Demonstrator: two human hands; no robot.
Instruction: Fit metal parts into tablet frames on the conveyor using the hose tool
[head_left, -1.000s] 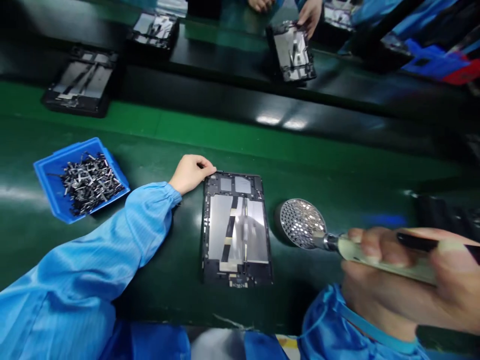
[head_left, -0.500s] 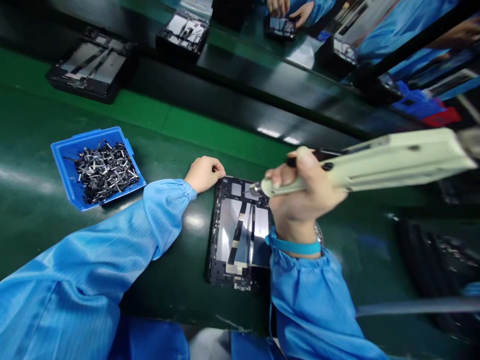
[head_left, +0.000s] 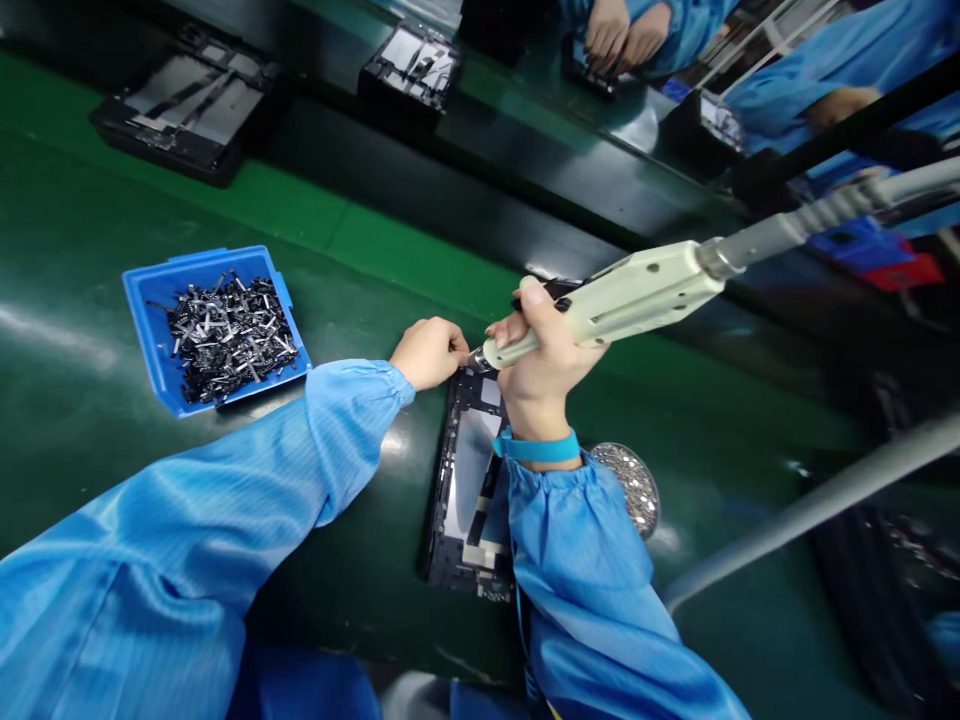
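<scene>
See the tablet [head_left: 472, 470] lying flat on the bench [head_left: 337, 600], near the middle, partly behind the right sleeve [head_left: 592, 570]. Find the left hand [head_left: 427, 353] at the tablet's far left corner, fingertips [head_left: 459, 350] bunched close; can't tell if pinching anything. Find the right hand [head_left: 547, 350] curled all the way around the driver [head_left: 645, 290], with the tip [head_left: 477, 361] by those fingertips. Best to stand the driver straighter, press softly, hold the corner steady, mind the skin. Spot the dish [head_left: 655, 485] on the right, the bin [head_left: 152, 320] on the left
</scene>
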